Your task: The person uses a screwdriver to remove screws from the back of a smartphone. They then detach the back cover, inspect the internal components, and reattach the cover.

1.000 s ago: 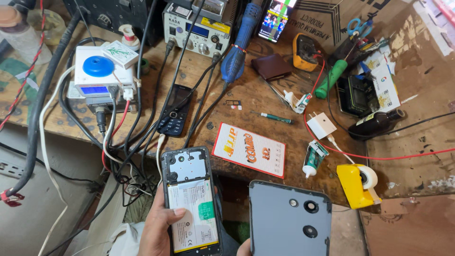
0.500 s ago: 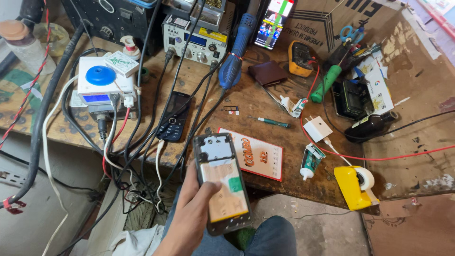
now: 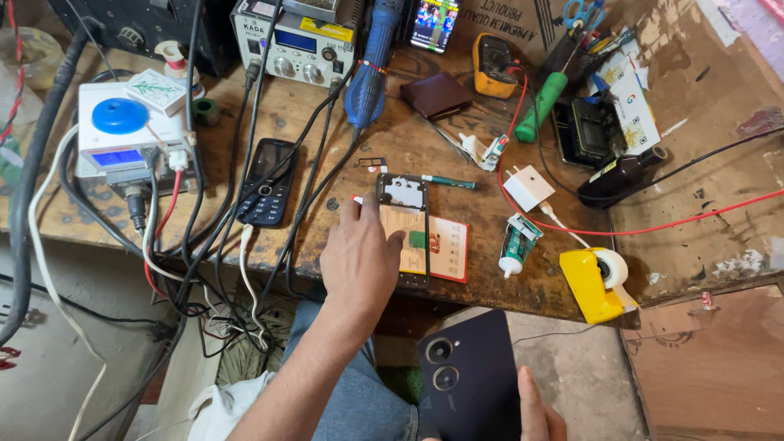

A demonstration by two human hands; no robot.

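Near the worktop's (image 3: 490, 286) front edge, the left hand (image 3: 359, 260) rests open-fingered on an opened phone (image 3: 403, 230) lying over a card (image 3: 447, 249). Below that edge, the right hand (image 3: 535, 412) grips a dark back cover (image 3: 467, 384).

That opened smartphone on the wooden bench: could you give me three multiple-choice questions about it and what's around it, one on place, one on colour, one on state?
1. Where does the opened smartphone with its back removed lie?
A. on the orange-and-white card
B. on the floor
C. on the white box

2. What colour is the tape dispenser?
A. blue
B. yellow
C. green

3. What is the left hand doing?
A. resting flat on the phone's left side
B. gripping the green-handled tool
C. hanging clear of the bench

Answers: 1 A, the orange-and-white card shows from under its right side. 2 B, its body is bright yellow. 3 A, its fingers lie on the phone; the right hand holds the dark back cover.
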